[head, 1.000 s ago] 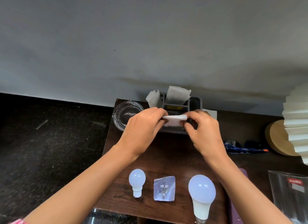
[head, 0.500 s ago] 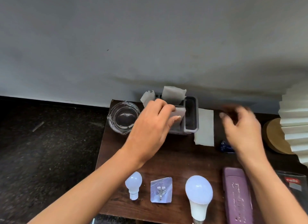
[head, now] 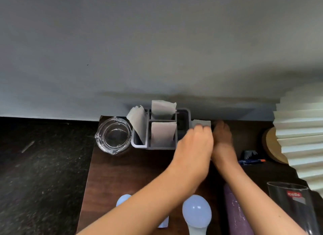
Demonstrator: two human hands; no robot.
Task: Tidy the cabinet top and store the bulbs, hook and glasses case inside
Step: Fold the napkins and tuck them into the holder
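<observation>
My left hand (head: 194, 147) reaches across the dark wooden cabinet top (head: 132, 171) and curls its fingers over a white paper (head: 201, 123) lying just right of the grey organizer (head: 139, 144). My right hand (head: 222, 140) lies beside it in shadow at the paper's right edge, its grip unclear. Near the front edge stands a large white bulb (head: 196, 212). A small bulb (head: 122, 199) and the hook's clear packet (head: 163, 223) are mostly hidden under my left forearm. The purple glasses case (head: 236, 215) lies to the right, under my right forearm.
A glass ashtray (head: 113, 135) sits left of the organizer, which holds folded papers. At the right stand a pleated paper lamp (head: 300, 135) on a wooden base (head: 272, 147), a clear tumbler (head: 293, 205) and a blue pen (head: 251, 160). Dark floor (head: 43, 164) lies left of the cabinet.
The folded paper now stands in the organizer's front slot. My left hand moved right from the organizer to the loose paper, and my right hand came back left to meet it.
</observation>
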